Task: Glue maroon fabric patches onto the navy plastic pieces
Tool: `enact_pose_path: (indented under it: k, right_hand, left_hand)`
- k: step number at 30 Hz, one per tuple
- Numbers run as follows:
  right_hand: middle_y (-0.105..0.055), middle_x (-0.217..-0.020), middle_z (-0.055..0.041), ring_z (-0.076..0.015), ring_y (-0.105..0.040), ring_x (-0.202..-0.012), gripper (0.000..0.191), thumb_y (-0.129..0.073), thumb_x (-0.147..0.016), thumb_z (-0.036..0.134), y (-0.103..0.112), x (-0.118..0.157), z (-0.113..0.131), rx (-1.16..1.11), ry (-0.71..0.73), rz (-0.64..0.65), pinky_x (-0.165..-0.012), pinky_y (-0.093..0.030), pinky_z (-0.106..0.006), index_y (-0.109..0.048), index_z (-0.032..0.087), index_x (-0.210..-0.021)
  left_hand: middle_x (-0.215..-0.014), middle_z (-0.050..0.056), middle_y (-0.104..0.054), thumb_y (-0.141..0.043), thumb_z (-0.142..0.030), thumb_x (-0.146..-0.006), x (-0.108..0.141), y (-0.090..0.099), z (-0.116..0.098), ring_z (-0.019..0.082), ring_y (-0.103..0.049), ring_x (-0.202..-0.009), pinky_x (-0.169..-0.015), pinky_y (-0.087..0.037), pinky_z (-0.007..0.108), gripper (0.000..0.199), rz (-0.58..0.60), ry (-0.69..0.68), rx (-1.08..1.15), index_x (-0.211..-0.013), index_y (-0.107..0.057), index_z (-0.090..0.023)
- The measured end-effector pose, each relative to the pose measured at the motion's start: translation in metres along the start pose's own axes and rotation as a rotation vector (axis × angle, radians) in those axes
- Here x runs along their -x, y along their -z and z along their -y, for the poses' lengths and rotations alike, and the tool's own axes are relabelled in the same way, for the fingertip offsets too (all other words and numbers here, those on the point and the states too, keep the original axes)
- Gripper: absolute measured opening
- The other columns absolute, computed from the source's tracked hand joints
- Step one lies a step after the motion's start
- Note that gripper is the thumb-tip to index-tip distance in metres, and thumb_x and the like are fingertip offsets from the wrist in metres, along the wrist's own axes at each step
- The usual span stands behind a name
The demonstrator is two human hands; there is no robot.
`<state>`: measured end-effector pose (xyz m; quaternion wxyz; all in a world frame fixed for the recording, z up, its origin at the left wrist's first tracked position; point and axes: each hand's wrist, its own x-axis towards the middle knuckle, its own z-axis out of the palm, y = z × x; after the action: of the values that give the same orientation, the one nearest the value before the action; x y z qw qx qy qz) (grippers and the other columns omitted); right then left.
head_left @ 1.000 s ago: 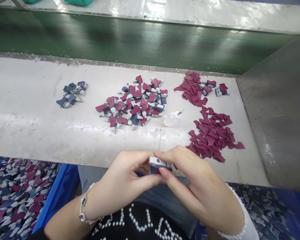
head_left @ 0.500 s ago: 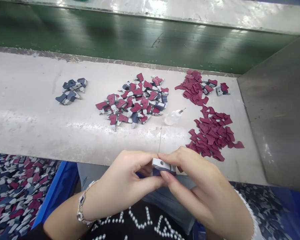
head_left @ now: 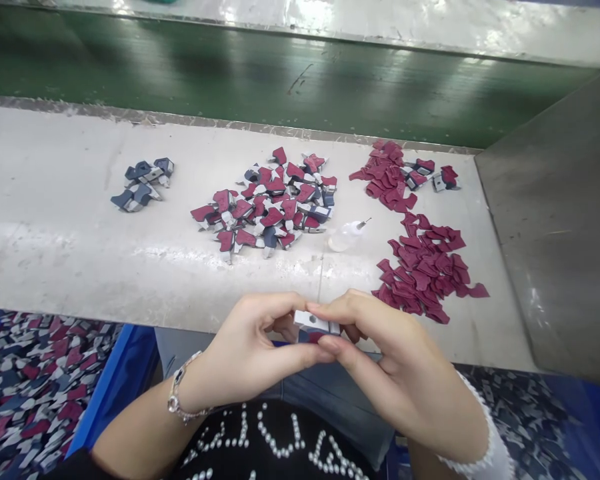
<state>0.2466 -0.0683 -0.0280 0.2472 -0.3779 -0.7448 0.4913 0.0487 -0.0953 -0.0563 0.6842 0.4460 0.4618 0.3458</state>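
Pinching evenly suits the grey piece [head_left: 313, 322], clamped in the grips of the left hand [head_left: 247, 353] and right hand [head_left: 380, 353], bottle [head_left: 345, 238] at twelve o'clock.

The underside of the small grey-and-navy piece [head_left: 313, 323], hidden behind the left hand [head_left: 245, 353] and right hand [head_left: 400, 367].

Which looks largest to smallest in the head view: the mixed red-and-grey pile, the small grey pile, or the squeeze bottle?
1. Mixed pile
2. Grey pile
3. Bottle
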Motion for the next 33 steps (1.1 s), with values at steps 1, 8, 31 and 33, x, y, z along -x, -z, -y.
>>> enact_pose_path:
  k: [1,8,31,33]
  right_hand:
    - [-0.072,-0.098,-0.0004,-0.0145,-0.068,-0.088,0.02,-0.059,-0.097,0.015,0.0,-0.002,0.0,-0.023,-0.028,-0.001,-0.075,-0.052,-0.025,-0.065,0.023,-0.115]
    - [-0.073,-0.097,-0.0007,-0.0135,-0.069,-0.085,0.031,-0.036,-0.11,0.036,0.005,-0.008,-0.002,-0.293,-0.078,0.058,-0.079,-0.053,-0.025,-0.064,0.024,-0.12]
    - [-0.064,-0.121,-0.0136,-0.0314,-0.06,-0.108,0.046,-0.066,-0.088,0.045,0.018,-0.062,-0.083,0.27,-0.168,-0.348,-0.089,-0.05,-0.048,-0.056,0.019,-0.126]
    - [-0.068,-0.111,-0.0111,-0.0296,-0.064,-0.099,0.036,-0.062,-0.09,0.042,0.015,-0.07,-0.091,0.246,-0.157,-0.322,-0.084,-0.053,-0.046,-0.06,0.019,-0.118]
  left_hand:
    - [-0.078,0.002,-0.072,-0.086,-0.019,-0.073,-0.003,0.001,0.002,0.016,-0.07,-0.073,-0.069,-0.058,0.024,0.025,0.02,0.05,0.079,-0.095,-0.074,-0.018]
    - [-0.072,0.005,-0.074,-0.098,-0.029,-0.053,-0.025,0.007,0.019,0.016,-0.073,-0.058,-0.05,-0.057,0.017,0.046,0.286,0.296,0.632,-0.086,-0.07,-0.013]
    - [-0.133,0.01,-0.066,-0.052,-0.048,-0.098,-0.053,0.11,-0.055,0.026,-0.067,-0.114,-0.093,-0.057,0.035,0.043,-0.711,-0.231,-0.973,-0.13,-0.063,-0.022]
    - [-0.134,0.013,-0.064,-0.041,-0.039,-0.102,-0.053,0.139,-0.058,0.028,-0.06,-0.123,-0.105,-0.049,0.041,0.038,-0.856,-0.213,-1.073,-0.122,-0.066,-0.018]
